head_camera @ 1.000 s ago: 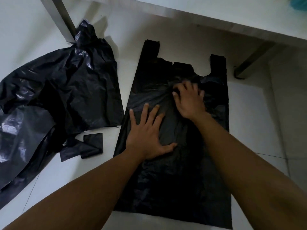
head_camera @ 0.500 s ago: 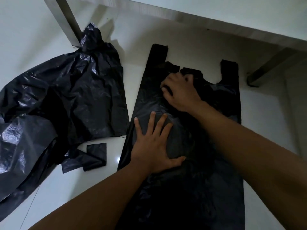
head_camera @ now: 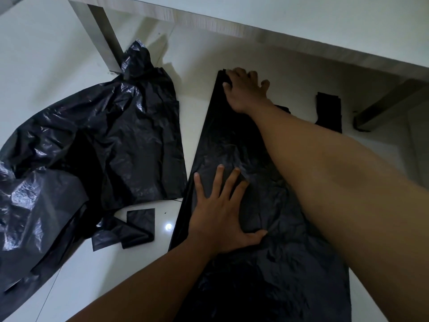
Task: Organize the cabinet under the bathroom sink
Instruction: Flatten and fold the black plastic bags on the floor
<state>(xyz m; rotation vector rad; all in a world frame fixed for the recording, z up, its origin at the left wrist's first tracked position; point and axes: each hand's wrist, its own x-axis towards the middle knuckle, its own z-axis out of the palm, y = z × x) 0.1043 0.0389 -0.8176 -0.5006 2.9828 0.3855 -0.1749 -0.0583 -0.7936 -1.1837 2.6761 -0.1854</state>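
Hands: two, the left hand (head_camera: 218, 219) and the right hand (head_camera: 243, 91), both on the flat bag.
Flat bags: one flat bag (head_camera: 278, 263), black.
Handles of this bag: two, one handle (head_camera: 219, 96) beside the right hand, the other handle (head_camera: 329, 112) well apart.
Crumpled bags: one black heap (head_camera: 92, 147); how many bags are in it I cannot tell.
Folded bags: one small folded bag (head_camera: 140, 220).
Cabinet legs: two, one leg (head_camera: 99, 36) at the heap, the other leg (head_camera: 390, 105) at the far side.

- A black plastic bag (head_camera: 267, 263) lies flat on the white floor (head_camera: 46, 66)
- The left hand (head_camera: 220, 217) presses its middle, fingers spread
- The right hand (head_camera: 243, 91) rests on the bag's far left handle (head_camera: 217, 98)
- A crumpled black bag (head_camera: 104, 147) lies to the left, beside a small folded black piece (head_camera: 140, 220)
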